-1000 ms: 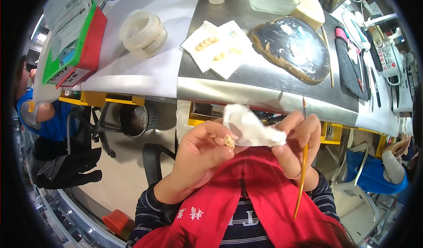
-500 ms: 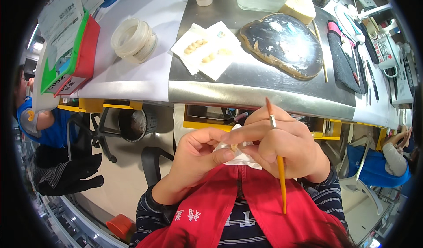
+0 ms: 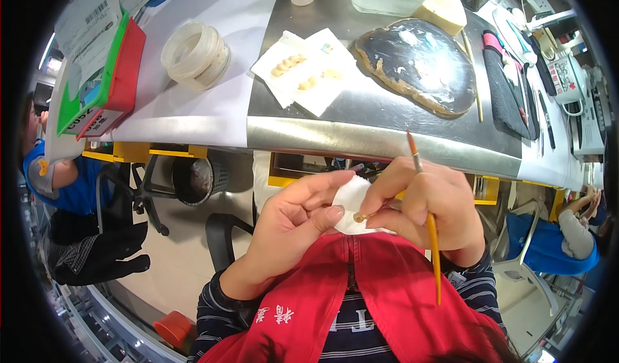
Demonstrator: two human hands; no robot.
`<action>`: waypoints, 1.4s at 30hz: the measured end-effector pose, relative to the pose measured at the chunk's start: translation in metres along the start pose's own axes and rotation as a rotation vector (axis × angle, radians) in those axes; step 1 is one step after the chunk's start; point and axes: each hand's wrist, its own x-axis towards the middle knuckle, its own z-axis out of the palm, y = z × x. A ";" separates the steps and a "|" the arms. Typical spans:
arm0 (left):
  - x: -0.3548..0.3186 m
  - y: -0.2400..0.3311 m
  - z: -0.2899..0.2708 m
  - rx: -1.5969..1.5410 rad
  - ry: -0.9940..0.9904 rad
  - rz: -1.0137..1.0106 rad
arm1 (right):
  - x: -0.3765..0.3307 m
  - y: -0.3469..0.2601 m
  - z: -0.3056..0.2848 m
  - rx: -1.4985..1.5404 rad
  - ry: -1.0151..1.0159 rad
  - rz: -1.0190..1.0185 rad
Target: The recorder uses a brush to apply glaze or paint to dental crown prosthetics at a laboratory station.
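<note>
Head view: both hands are held close together over the lap, just below the near edge of the metal table [image 3: 387, 140]. The left hand [image 3: 293, 224] has its fingers curled, thumb and forefinger closed toward a small tan tooth-like piece [image 3: 358, 217] that sits at the fingertips, right where the two hands meet. A white tissue [image 3: 351, 198] lies behind and under that piece, cupped between both hands. The right hand [image 3: 425, 202] is closed too: its thumb and forefinger pinch in at the small piece from the right, while its other fingers clamp a thin orange-handled brush [image 3: 433, 250].

The brush's long axis runs nearly upright, tip above the knuckles toward the table edge, handle hanging down across the red apron [image 3: 361, 292]. The small piece lies between the two sets of fingertips, touching or all but touching both; I cannot tell which hand bears it more.

On the table, well apart from the hands, lie a dark mixing slab [image 3: 419, 63] smeared with white, a white paper towel [image 3: 303, 69] with more small tan pieces, and a stack of clear round tubs [image 3: 195, 53].

Compared with half a second ago, the tissue shows more between the hands, the brush tilts slightly more to the left at its top, and the hands sit a little lower.
</note>
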 end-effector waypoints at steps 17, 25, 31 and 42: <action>0.005 0.006 -0.010 -0.093 -0.147 -0.193 | -0.002 0.015 0.008 0.129 -0.045 -0.016; 0.005 0.006 -0.016 -0.022 -0.071 -0.032 | 0.001 -0.016 -0.039 0.446 0.415 0.206; 0.014 0.012 -0.017 0.127 -0.105 0.047 | 0.053 0.004 -0.099 -0.369 0.371 0.171; 0.021 0.013 -0.022 0.004 -0.037 -0.016 | 0.100 0.049 -0.132 -0.663 0.418 0.187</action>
